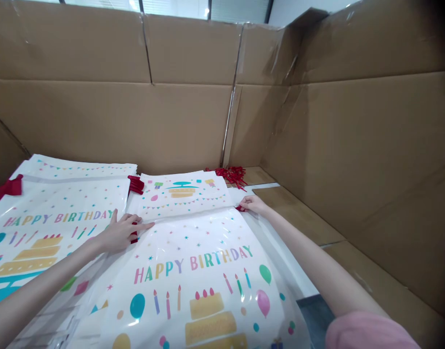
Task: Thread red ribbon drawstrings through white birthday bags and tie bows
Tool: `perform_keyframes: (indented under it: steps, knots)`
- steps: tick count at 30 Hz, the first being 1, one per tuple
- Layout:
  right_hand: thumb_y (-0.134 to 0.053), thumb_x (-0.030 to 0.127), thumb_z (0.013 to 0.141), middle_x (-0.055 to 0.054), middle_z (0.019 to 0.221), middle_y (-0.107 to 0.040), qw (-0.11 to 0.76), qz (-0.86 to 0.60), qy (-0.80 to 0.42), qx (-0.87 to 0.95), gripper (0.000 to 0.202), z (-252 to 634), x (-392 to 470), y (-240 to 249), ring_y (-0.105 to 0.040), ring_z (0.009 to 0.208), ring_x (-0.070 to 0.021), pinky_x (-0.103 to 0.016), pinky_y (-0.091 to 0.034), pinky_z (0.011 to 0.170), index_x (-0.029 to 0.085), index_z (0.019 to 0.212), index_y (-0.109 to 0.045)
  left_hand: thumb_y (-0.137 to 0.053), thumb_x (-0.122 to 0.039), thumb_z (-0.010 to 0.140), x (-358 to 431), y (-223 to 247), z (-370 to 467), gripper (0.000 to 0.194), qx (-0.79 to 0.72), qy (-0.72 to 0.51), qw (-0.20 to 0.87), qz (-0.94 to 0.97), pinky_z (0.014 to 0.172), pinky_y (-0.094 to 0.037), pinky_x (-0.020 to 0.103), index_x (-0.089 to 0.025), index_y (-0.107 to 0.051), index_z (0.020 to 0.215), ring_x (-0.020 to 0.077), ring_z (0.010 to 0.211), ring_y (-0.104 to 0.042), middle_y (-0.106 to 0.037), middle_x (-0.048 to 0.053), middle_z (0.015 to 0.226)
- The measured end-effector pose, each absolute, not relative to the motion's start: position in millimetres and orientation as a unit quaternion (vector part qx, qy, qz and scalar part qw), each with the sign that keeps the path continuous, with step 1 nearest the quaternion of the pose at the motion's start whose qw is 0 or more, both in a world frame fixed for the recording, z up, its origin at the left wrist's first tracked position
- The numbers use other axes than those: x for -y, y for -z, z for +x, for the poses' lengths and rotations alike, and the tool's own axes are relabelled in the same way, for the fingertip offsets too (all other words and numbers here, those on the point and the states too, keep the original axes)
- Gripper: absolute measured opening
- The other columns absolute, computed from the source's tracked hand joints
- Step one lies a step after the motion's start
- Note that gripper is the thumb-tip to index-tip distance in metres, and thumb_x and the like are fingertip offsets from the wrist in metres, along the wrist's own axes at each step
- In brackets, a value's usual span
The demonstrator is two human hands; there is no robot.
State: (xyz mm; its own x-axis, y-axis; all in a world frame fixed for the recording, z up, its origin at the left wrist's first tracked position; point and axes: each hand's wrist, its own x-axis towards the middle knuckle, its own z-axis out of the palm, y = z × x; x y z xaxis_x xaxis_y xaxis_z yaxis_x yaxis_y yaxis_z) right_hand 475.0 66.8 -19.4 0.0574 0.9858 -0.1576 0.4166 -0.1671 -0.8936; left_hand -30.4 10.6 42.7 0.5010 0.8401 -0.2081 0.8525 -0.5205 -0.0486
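In front of me lies a white plastic sheet [207,237] printed with "HAPPY BIRTHDAY", a cake, candles and balloons. Its upper part has a crosswise edge, with a printed strip [182,194] beyond it. My left hand [122,233] rests at the left end of that edge, fingers stretched out and the index finger on the sheet. A piece of red ribbon [134,236] shows by its fingers. At the right end, my right hand [254,204] pinches a red ribbon [239,208] between closed fingertips.
A stack of similar printed sheets [62,194] lies on the left, with red ribbons [11,187] at its corners. More red ribbon [237,175] is bunched behind. Tall cardboard walls [186,126] stand at the back and right.
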Motion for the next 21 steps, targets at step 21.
perform_keyframes:
  steps: [21]
  knots:
    - [-0.066,0.013,0.074,-0.005,0.052,-0.063,0.322,-0.830,-0.123,0.438,0.009,581,-33,-74,-0.054,0.040,-0.0120,-0.025,-0.046,0.049,0.011,0.065,-0.066,-0.038,-0.015,0.083,-12,-46,-27,0.064,-0.510,0.108,0.074,0.850,0.102,-0.004,0.074,-0.055,-0.038,0.133,0.0303,0.126,-0.038,-0.049,0.004,0.129]
